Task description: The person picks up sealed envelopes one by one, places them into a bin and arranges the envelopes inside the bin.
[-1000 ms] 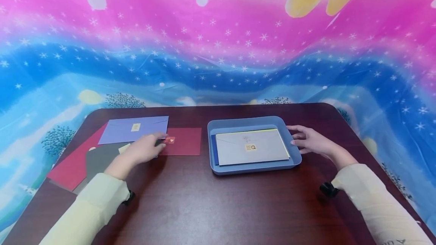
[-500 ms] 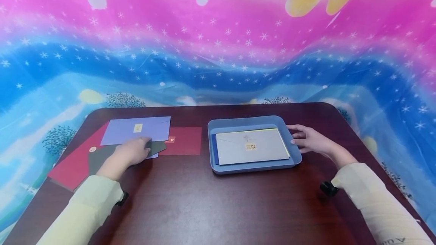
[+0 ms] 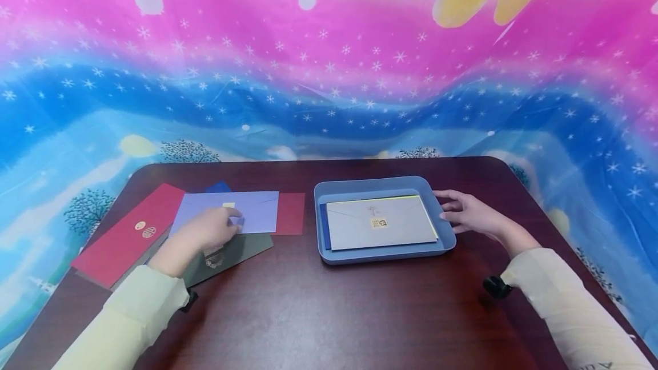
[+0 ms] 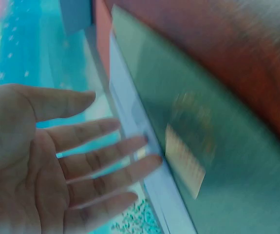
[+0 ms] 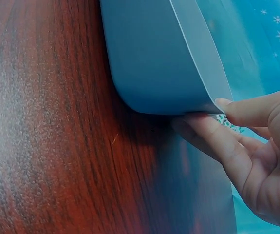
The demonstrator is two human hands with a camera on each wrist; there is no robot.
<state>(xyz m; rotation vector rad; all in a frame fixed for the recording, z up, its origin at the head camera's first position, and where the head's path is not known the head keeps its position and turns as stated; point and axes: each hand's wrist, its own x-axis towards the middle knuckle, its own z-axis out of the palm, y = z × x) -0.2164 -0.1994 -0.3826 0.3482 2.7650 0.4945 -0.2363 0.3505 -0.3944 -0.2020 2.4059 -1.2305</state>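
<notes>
My left hand is over the lavender envelope, its fingers straight and spread in the left wrist view. Whether the fingertips touch the paper I cannot tell. Partly beneath that envelope, toward me, lies a dark green envelope with a pale label. A red envelope shows at its right and a blue corner behind it. At the right, my right hand pinches the rim of a blue-grey tray, thumb on top and fingers outside. Inside the tray lies a pale grey envelope atop others.
Another red envelope lies slanted at the far left, with a greyish one partly under it. The dark wooden table has rounded far corners. Behind it hangs a colourful snowflake-patterned cloth.
The lavender envelope has shifted right and toward me. The green envelope has come forward and right, now partly below it. A blue corner has become visible. The right hand stays on the tray.
</notes>
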